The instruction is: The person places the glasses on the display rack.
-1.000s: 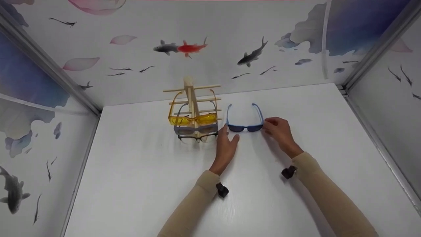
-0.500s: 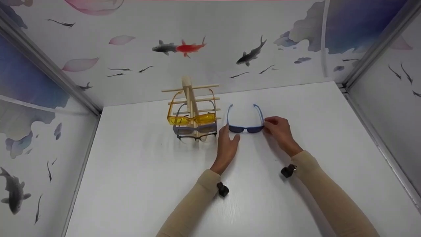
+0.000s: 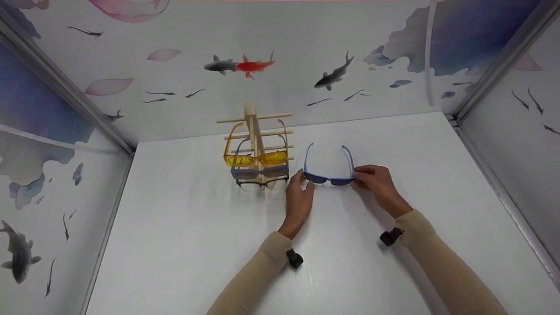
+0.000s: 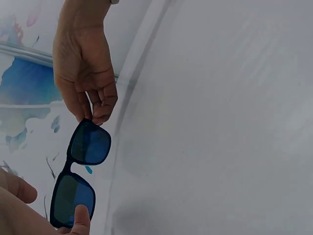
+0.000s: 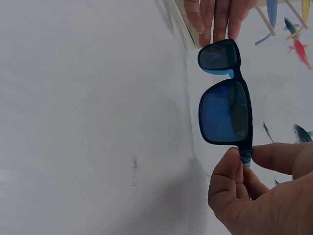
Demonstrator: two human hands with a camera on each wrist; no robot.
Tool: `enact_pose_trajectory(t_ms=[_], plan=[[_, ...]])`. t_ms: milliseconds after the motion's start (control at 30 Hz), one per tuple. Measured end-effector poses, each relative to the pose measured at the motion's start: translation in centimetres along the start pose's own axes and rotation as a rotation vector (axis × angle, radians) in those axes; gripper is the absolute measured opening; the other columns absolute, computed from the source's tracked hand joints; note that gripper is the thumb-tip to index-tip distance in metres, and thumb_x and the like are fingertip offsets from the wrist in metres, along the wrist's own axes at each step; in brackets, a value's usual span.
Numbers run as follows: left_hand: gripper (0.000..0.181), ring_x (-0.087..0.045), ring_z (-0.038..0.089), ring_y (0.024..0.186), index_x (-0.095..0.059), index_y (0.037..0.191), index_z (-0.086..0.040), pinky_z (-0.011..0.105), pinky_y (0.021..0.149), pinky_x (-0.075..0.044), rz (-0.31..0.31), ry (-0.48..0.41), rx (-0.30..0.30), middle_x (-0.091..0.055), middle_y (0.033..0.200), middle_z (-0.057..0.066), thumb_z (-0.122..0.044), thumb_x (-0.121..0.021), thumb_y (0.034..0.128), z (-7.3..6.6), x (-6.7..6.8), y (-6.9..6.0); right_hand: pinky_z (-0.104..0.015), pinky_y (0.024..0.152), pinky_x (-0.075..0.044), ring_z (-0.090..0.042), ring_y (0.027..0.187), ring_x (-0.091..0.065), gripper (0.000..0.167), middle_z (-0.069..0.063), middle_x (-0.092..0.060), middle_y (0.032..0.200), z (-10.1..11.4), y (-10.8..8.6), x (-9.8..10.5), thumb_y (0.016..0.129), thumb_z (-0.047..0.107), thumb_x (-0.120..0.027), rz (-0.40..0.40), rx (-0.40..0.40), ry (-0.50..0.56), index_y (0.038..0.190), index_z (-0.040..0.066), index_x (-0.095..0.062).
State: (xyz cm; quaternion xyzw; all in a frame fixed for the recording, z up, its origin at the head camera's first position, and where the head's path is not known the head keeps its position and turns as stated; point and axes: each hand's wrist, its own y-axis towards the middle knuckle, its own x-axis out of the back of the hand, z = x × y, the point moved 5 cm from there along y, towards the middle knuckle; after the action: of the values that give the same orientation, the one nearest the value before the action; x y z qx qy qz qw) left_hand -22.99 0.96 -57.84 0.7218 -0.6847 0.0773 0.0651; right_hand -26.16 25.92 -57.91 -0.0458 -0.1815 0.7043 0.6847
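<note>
A pair of blue-framed sunglasses point(image 3: 329, 179) with dark lenses is between both hands, over the white table, its temples unfolded and pointing away. My right hand point(image 3: 378, 186) pinches the right front corner, near the hinge, between thumb and fingers; the right wrist view shows this grip on the frame point(image 5: 246, 155). At the opposite corner is my left hand point(image 3: 299, 201), its fingers along the outer side. The left wrist view has its thumb point(image 4: 81, 219) overlapping the near lens, with the frame's end between thumb and fingers. That left contact is partly hidden.
Left of the hands stands a wooden eyewear rack point(image 3: 250, 111) with crossbars. It bears yellow glasses point(image 3: 273, 158), grey sunglasses point(image 3: 275, 171) and dark-rimmed clear glasses point(image 3: 271, 183). Walls printed with fish surround the white table point(image 3: 175, 245).
The sunglasses have shifted slightly toward me and to the right, their right end now lower in view. My right hand has moved with them; the left thumb and fingers have drawn in at the left corner.
</note>
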Motion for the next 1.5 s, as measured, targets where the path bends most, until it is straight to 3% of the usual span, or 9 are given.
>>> enact_pose_trajectory(t_ms=[200, 433, 767, 933, 1100, 1333, 1500], plan=[[0.053, -0.060, 0.031, 0.140, -0.049, 0.160, 0.006, 0.050, 0.121, -0.047, 0.044, -0.003, 0.030, -0.065, 0.146, 0.018, -0.014, -0.059, 0.1117, 0.0, 0.5, -0.7, -0.026, 0.099, -0.061, -0.021, 0.114, -0.072, 0.046, -0.026, -0.062, 0.140, -0.4, -1.2, 0.4, 0.111, 0.015, -0.066, 0.011, -0.009, -0.002, 0.149, -0.009, -0.058], [0.051, -0.074, 0.027, 0.116, -0.053, 0.157, 0.007, 0.036, 0.099, -0.062, 0.109, -0.056, 0.088, -0.070, 0.135, 0.016, -0.015, -0.060, 0.1113, -0.2, 1.3, -1.5, -0.026, 0.100, -0.061, -0.026, 0.118, -0.071, 0.047, -0.026, -0.061, 0.143, -0.7, -3.0, 0.9, 0.111, 0.018, -0.068, 0.038, -0.018, -0.024, 0.149, -0.007, -0.059], [0.042, -0.074, 0.017, 0.106, -0.064, 0.148, 0.007, 0.028, 0.090, -0.064, 0.182, -0.086, 0.100, -0.075, 0.119, 0.010, -0.006, -0.065, 0.1084, 0.1, 1.9, -2.5, -0.025, 0.098, -0.061, -0.022, 0.115, -0.072, 0.050, -0.028, -0.063, 0.143, -0.9, -5.3, 1.6, 0.111, 0.022, -0.070, 0.072, 0.029, -0.067, 0.149, -0.008, -0.059], [0.043, -0.075, 0.017, 0.102, -0.065, 0.147, 0.007, 0.029, 0.089, -0.064, 0.203, -0.082, 0.097, -0.076, 0.115, 0.008, -0.006, -0.067, 0.1067, 0.3, 2.3, -3.0, -0.026, 0.097, -0.062, -0.023, 0.114, -0.073, 0.050, -0.029, -0.065, 0.140, -1.0, -6.1, 1.6, 0.110, 0.021, -0.070, 0.096, 0.043, -0.080, 0.148, -0.010, -0.059], [0.044, -0.077, 0.026, 0.100, -0.066, 0.145, 0.007, 0.031, 0.089, -0.065, 0.219, -0.084, 0.087, -0.078, 0.108, 0.007, -0.008, -0.069, 0.1049, 0.3, 2.7, -3.3, -0.027, 0.097, -0.062, -0.025, 0.113, -0.074, 0.048, -0.030, -0.066, 0.135, -0.9, -6.9, 1.6, 0.110, 0.019, -0.071, 0.110, 0.058, -0.079, 0.146, -0.011, -0.059], [0.042, -0.075, 0.015, 0.092, -0.069, 0.142, 0.006, 0.033, 0.088, -0.065, 0.231, -0.081, 0.098, -0.079, 0.104, 0.006, -0.010, -0.073, 0.1031, 0.0, 3.0, -3.5, -0.031, 0.098, -0.063, -0.023, 0.112, -0.074, 0.050, -0.028, -0.067, 0.134, -1.0, -7.7, 1.7, 0.110, 0.021, -0.071, 0.122, 0.058, -0.091, 0.147, -0.010, -0.059], [0.043, -0.077, 0.018, 0.093, -0.069, 0.142, 0.007, 0.043, 0.091, -0.066, 0.239, -0.079, 0.082, -0.080, 0.103, 0.008, -0.010, -0.073, 0.1030, -0.5, 3.3, -3.5, -0.031, 0.099, -0.062, -0.027, 0.115, -0.073, 0.052, -0.027, -0.068, 0.134, -0.8, -8.3, 1.8, 0.110, 0.024, -0.072, 0.128, 0.063, -0.097, 0.147, -0.010, -0.059]])
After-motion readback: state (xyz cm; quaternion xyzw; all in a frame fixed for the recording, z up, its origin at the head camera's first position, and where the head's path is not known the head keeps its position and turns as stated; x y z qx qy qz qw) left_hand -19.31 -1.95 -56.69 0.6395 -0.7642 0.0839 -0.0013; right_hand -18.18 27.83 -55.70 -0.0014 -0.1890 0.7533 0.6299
